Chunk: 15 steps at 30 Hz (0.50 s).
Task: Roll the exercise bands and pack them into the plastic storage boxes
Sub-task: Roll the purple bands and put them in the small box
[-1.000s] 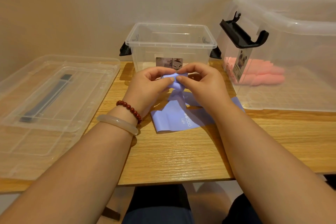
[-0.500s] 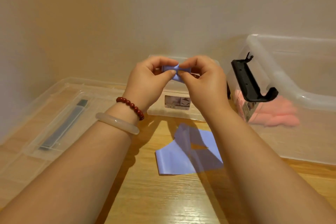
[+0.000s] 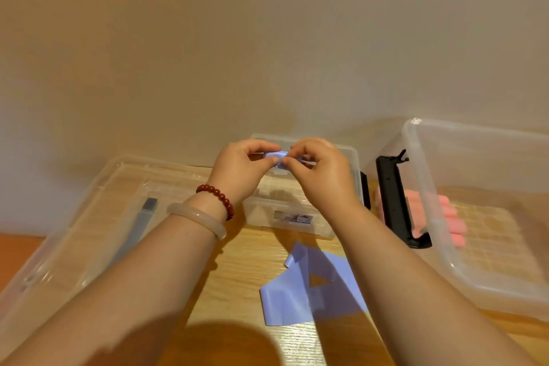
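Note:
My left hand (image 3: 237, 172) and my right hand (image 3: 319, 175) are raised above the table, and both pinch the rolled end of a lilac exercise band (image 3: 276, 156) between thumbs and fingertips. The loose rest of the band (image 3: 309, 291) trails down behind my right forearm and lies folded on the wooden table (image 3: 246, 270). Behind my hands stands a small clear storage box (image 3: 285, 211) with black clips. A large clear box (image 3: 481, 217) at the right holds several pink rolled bands (image 3: 445, 217).
A clear lid (image 3: 89, 217) with a grey handle lies at the left of the table. The large box's black handle (image 3: 395, 202) faces the small box. A plain wall stands close behind the boxes.
The camera has tilted upward, so the scene sits lower in the frame. Both hands stayed together at the band's rolled end, lifted off the table, with the tail hanging to the tabletop.

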Tool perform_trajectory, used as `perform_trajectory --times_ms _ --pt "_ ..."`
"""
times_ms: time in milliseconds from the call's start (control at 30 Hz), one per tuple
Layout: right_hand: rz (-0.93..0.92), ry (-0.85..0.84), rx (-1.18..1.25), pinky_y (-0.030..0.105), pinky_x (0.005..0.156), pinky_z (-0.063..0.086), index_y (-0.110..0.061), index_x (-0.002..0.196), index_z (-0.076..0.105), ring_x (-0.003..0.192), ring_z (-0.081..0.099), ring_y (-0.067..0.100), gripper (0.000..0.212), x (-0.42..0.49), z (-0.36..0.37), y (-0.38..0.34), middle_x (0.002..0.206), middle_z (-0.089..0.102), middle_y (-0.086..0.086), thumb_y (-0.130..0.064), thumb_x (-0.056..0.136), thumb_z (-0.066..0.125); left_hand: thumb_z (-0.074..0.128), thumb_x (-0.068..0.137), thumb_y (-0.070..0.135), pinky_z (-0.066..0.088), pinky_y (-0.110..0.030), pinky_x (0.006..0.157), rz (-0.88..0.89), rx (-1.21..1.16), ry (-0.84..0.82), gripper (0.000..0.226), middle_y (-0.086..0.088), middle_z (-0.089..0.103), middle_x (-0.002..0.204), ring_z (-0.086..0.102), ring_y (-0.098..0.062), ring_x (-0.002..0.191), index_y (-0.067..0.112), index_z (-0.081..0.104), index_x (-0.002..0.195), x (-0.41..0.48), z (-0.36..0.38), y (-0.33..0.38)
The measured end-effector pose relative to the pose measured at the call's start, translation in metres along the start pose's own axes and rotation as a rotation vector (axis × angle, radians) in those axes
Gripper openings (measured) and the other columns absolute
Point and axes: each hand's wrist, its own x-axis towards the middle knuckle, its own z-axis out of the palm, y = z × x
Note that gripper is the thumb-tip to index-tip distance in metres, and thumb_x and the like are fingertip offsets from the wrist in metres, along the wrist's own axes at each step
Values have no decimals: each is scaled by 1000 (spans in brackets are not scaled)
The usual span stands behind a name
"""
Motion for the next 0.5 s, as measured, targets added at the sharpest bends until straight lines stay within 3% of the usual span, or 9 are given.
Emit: perform_trajectory --times_ms 133,200,300,433,500 --pt "141 -177 -30 20 79 46 -22 119 65 89 59 7 29 21 -4 -4 102 64 -7 -23 90 68 68 88 16 45 -11 74 -49 56 -20 16 13 65 95 60 0 90 31 67 95 13 -2 0" --pt "155 -207 -59 20 74 45 -20 110 70 82 57 7 21 29 -3 -3 95 66 -6 -20 89 69 68 88 14 46 -11 73 -62 64 -48 20 13 66 94 62 -1 89 33 65 94 21 -3 -2" --pt "198 -223 -79 21 68 43 -17 100 70 72 53 3 12 40 0 3 82 61 -10 -15 88 69 66 87 10 50 -18 83 -70 50 -90 27 10 67 102 64 -5 96 32 63 103 31 -3 -7" --pt "245 -245 -110 20 63 41 -21 92 66 75 55 12 11 52 6 16 80 60 -9 -10 89 66 61 91 9 36 0 86 83 233 -97 28 8 58 117 53 -3 105 19 67 117 41 -9 -16" --pt "248 -279 -154 19 63 41 -22 89 66 77 56 12 12 57 11 22 82 62 -7 -9 88 65 58 93 8 31 -3 91 158 332 -89 25 7 60 118 50 -3 109 15 70 113 44 -14 -25"
